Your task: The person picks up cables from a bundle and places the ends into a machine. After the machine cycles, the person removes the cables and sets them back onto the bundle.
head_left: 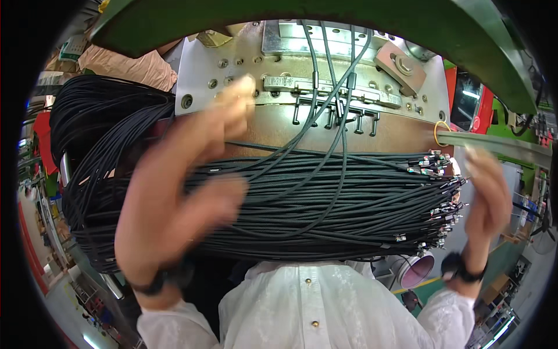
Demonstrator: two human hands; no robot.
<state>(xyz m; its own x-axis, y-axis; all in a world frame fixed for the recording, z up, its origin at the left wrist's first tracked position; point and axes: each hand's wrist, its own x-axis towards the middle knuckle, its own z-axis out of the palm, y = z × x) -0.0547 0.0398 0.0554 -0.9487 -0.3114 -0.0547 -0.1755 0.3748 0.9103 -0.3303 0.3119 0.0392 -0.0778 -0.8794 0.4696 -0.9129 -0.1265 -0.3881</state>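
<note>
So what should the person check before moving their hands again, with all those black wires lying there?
1. Left hand empty: ok, open with fingers spread over the bundle of black cables.
2. Right hand empty: ok, open beside the metal-tipped cable ends.
3. Bundle lying together across the bench: ok, the strands run side by side.
4. Cable ends lined up: not ok, the tips fan out unevenly.
5. Loose cables seated in the metal fixture plate: cannot tell, too small to see.
6. Hands sharp enough to judge touch: cannot tell, both are blurred.
</note>
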